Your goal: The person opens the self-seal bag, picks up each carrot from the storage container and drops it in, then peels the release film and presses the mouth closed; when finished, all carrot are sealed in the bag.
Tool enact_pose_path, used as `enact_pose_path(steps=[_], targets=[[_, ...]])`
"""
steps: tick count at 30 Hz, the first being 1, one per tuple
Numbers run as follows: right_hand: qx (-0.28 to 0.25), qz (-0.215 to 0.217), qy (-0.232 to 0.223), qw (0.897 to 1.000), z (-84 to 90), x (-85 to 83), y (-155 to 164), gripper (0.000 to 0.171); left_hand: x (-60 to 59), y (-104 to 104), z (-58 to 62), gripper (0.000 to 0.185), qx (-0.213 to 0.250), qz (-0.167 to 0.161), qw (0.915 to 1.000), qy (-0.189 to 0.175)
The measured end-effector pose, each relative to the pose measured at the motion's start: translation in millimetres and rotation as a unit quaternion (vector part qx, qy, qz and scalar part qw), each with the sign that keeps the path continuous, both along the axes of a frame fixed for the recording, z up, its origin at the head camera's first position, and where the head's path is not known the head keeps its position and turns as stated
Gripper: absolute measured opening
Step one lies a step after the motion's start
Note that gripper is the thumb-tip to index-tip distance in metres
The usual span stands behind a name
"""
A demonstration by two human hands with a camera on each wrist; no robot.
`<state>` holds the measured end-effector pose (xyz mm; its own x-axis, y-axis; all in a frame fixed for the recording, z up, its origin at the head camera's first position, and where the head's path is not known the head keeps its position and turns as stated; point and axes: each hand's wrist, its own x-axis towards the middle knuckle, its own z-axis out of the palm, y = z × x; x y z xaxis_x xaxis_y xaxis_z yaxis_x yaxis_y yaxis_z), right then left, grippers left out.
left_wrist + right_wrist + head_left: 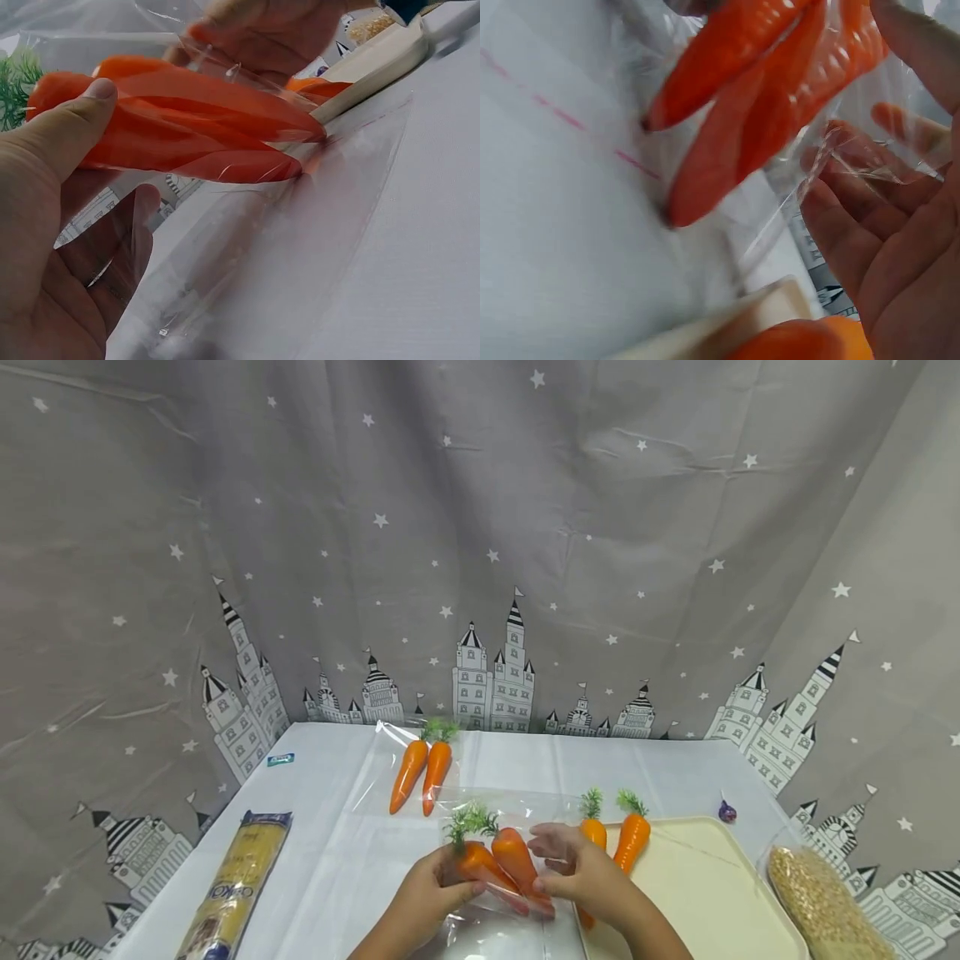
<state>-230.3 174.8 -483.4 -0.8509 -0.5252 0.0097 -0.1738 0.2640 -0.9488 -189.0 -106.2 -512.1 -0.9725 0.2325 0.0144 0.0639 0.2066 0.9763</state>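
Two toy carrots [514,858] with green tops lie inside a clear plastic bag [360,187] above the front middle of the table. My left hand [429,893] grips the carrots and bag from the left, the thumb pressed over the thick end of one carrot [210,97] in the left wrist view. To their right, my right hand [588,877] has its thumb near the carrots. Its relaxed fingers [847,225] lie behind the clear film in the right wrist view, thumb apart from them. The carrots' tips point down toward the table in that view.
Another clear bag with two carrots [423,772] lies at the back. Two loose carrots [632,842] rest at the left edge of a cream tray [705,893]. A pasta pack [236,889] lies left, a grain bag [821,902] right, a small purple-wrapped item [727,812] behind the tray.
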Motion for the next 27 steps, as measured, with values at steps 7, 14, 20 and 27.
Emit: enact_pose_path(steps=[7, 14, 20, 27], targets=[[0.054, -0.019, -0.017, 0.998, -14.8, 5.1, -7, 0.089, 0.4, -2, -3.0, 0.078, -0.038, 0.021, 0.9988, 0.022], [0.047, -0.047, 0.005, 0.998, -18.7, 5.5, -12, 0.068, 0.3, 1, -3.3, 0.071, -0.04, 0.047, 0.9976, 0.031], [-0.015, -0.088, -0.035, 0.995, -22.2, 7.3, -21, 0.063, 0.2, 6, -4.9, 0.065, -0.004, 0.065, 0.9978, 0.016], [-0.088, -0.125, -0.069, 0.986, -23.6, 14.5, -35, 0.072, 0.5, 11, -4.8, 0.049, 0.017, 0.118, 0.9928, 0.015]])
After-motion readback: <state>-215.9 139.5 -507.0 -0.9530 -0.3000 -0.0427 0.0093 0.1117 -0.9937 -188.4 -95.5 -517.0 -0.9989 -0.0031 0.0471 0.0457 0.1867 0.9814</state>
